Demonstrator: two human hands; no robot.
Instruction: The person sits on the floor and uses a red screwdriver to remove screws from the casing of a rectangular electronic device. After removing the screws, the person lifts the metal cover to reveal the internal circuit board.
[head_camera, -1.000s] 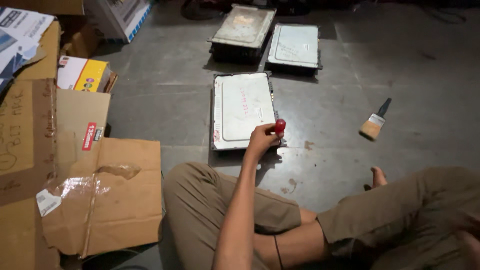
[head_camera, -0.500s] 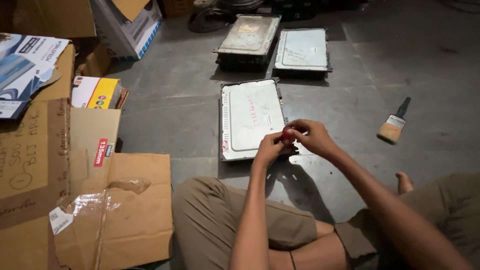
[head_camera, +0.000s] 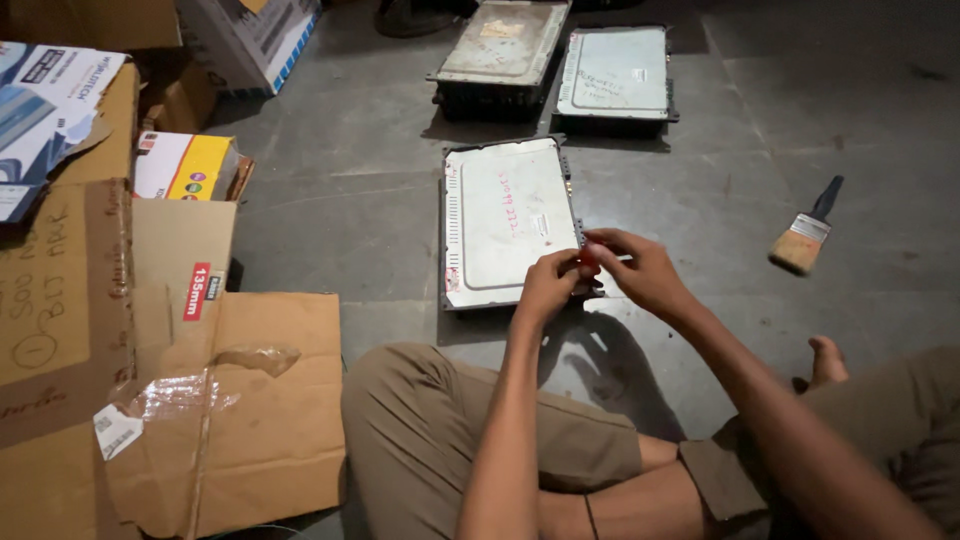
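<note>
My left hand (head_camera: 545, 287) and my right hand (head_camera: 640, 268) meet over the right edge of a flat white metal box (head_camera: 505, 220) lying on the grey floor. Between the fingers of both hands sits a small red object (head_camera: 588, 257), like a marker or its cap; most of it is hidden. Red handwriting marks the box's top. I sit cross-legged in tan trousers just in front of the box.
Two more flat metal boxes (head_camera: 505, 45) (head_camera: 615, 75) lie farther away. A paintbrush (head_camera: 803, 238) rests on the floor to the right. Flattened cardboard (head_camera: 150, 400) and cartons, one yellow and white (head_camera: 185, 165), fill the left side.
My right hand has come in from the right and joined the left on the red object. A second ago only the left hand held it over the box.
</note>
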